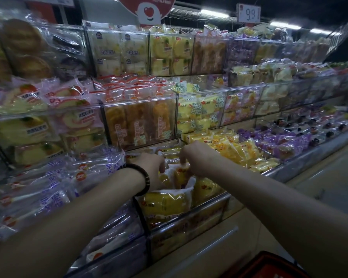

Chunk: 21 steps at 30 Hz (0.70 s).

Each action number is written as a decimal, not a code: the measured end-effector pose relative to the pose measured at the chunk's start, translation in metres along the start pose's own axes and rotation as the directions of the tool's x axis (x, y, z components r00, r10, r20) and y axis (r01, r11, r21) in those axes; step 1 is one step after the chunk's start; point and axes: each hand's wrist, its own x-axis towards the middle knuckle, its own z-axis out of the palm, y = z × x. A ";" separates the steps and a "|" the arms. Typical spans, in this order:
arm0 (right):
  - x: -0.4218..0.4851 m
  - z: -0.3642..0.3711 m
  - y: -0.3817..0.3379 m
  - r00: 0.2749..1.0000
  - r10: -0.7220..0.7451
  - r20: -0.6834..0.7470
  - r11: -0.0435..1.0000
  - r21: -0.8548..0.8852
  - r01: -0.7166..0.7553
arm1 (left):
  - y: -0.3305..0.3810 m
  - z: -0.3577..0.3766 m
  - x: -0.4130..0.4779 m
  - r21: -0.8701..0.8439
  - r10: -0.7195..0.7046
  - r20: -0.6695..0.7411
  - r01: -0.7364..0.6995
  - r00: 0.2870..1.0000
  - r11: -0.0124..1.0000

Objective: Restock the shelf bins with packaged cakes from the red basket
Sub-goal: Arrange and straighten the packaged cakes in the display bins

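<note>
Two-handed tucking in the bin (189, 213) beneath, right grip (197, 157) pinching a yellow cake packet (181, 174), left grip (151, 165) just beside, hold impossible to tell; next, releasing and reaching back to the red basket (269, 264) behind.

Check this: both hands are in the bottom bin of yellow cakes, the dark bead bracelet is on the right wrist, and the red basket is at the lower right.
One point is wrong: the head view shows the bracelet on the left wrist. The left hand and right hand are in the bottom bin of yellow cakes, and the red basket is at the lower right.
</note>
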 end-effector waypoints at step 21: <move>-0.096 -0.011 0.041 0.974 -0.217 -0.058 0.962 0.156 0.223 | 0.020 0.021 -0.081 -0.210 0.157 -0.238 -0.208 0.959 0.955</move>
